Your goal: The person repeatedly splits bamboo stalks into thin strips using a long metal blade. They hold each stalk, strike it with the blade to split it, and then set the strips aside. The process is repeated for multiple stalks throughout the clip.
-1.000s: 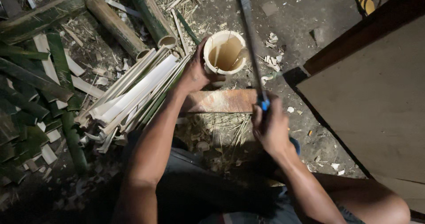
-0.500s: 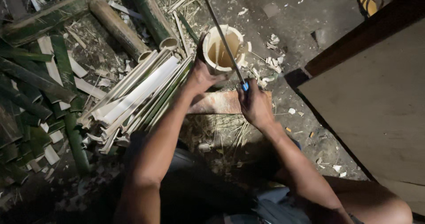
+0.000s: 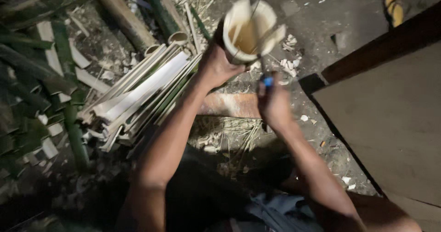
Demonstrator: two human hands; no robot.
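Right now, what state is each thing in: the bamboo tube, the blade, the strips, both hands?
Bamboo tube: upright, hollow, rim split by the blade.
Blade: blue-handled, driven into the tube's rim.
Left hand: gripping the tube's side.
Right hand: closed on the blade handle.
Split strips: bundled on the ground, pale faces up.
Wooden block: flat under the tube.
Green bamboo poles: whole, lying heaped.
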